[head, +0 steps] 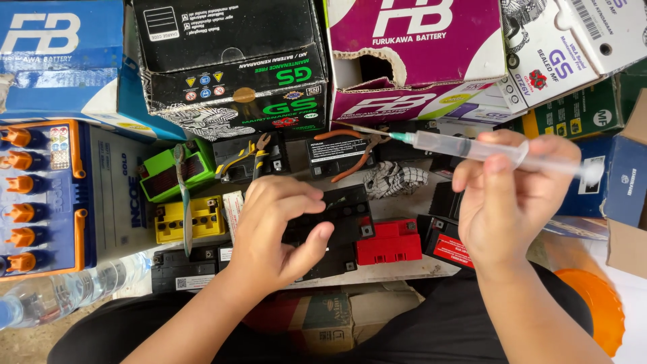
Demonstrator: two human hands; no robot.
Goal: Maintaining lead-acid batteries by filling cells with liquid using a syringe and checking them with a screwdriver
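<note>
My left hand rests on top of a small black battery, with fingers curled over it and thumb against its front. My right hand holds a clear plastic syringe raised above the batteries. Its needle tip points left and its plunger sticks out to the right. A red-topped battery sits just right of the black one, between my two hands.
Small batteries lie around: green, yellow, and black with a red label. Orange-handled pliers and a checked cloth lie behind. Battery boxes stack at the back. A large white battery with orange caps and a water bottle are left.
</note>
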